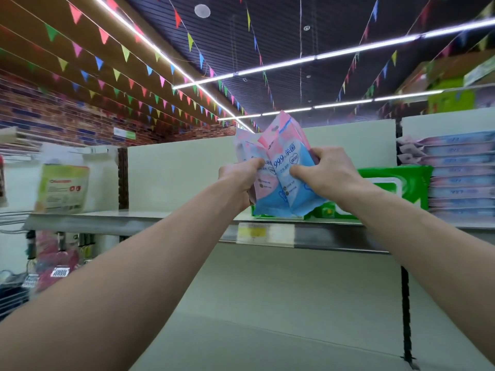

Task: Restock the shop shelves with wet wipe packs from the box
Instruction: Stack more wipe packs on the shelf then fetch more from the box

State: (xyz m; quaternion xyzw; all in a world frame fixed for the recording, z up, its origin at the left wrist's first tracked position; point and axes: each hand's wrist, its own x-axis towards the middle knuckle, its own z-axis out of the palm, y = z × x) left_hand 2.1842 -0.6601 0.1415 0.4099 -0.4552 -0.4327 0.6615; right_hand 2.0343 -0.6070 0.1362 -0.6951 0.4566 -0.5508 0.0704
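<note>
Both hands — left hand [242, 174], right hand [325, 171] — grip a fanned bunch of pink-blue wipe packs [278, 167], long axes roughly upright, above the shelf [128, 222]. Behind stands a green pack [396, 188]; stacked packs [463, 172] lie right.

pink-and-blue wet wipe packs [278, 170] fanned upright, held just above the shelf [160, 219] edge.

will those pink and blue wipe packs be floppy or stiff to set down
Probably floppy: the pink and blue packs fan out and bend between the left hand and right hand. Likely light, as a pinch holds several. Laid flat they should sit steady, like the stack at right.
</note>
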